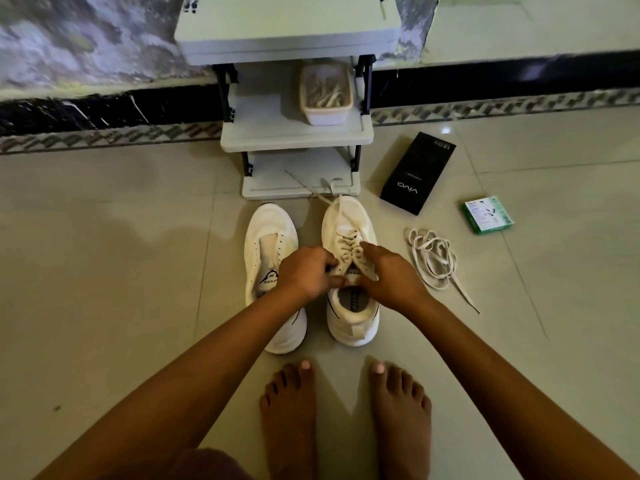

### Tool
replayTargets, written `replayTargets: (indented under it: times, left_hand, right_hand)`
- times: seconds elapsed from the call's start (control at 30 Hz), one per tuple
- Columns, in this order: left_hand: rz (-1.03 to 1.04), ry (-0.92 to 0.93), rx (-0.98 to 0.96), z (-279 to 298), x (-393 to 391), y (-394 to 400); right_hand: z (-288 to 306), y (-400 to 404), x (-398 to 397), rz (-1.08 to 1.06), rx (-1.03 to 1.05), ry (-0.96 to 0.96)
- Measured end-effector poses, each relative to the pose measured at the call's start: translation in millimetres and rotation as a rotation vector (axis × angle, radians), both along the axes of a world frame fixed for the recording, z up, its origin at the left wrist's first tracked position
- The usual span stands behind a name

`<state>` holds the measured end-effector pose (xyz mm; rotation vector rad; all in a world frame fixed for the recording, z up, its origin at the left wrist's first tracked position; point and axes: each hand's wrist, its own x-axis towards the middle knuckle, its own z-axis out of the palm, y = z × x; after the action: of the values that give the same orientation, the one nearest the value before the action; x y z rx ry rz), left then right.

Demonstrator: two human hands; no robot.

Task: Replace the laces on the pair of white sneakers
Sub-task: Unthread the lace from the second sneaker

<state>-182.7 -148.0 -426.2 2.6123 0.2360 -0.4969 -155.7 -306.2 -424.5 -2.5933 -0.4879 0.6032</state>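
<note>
Two white sneakers stand side by side on a tiled floor, toes pointing away. The left sneaker [270, 258] has no lace; its eyelets are bare and its tongue lies open. The right sneaker [349, 271] carries a cream lace [346, 245] threaded through its eyelets, loose ends trailing past the toe. A second loose lace [434, 259] lies coiled on the floor just right of the sneakers.

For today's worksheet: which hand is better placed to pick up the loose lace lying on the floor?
Probably the right hand: the loose lace lies just beside it, while the left hand would have to cross the laced sneaker.
</note>
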Motion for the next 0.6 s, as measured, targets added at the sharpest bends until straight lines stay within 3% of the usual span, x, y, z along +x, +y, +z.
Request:
replayTargets:
  times: [0.17, 0.3, 0.4, 0.6]
  left_hand:
    - [0.005, -0.041, -0.006, 0.5, 0.8, -4.5]
    - [0.147, -0.034, -0.227, -3.0, 2.9, 2.2]
    - [0.199, -0.007, -0.327, -1.3, 4.7, 7.2]
    - [0.154, -0.034, -0.308, -8.2, 1.7, 7.6]
  right_hand:
    - [-11.7, -1.6, 7.7, 0.034, 0.082, -0.163]
    - [-23.1, -13.9, 9.9, -0.05, 0.369, -0.101]
    - [-26.1, -17.4, 7.1, -0.113, 0.453, -0.066]
    - [-38.3, -5.6, -8.6, 0.117, -0.105, -0.351]
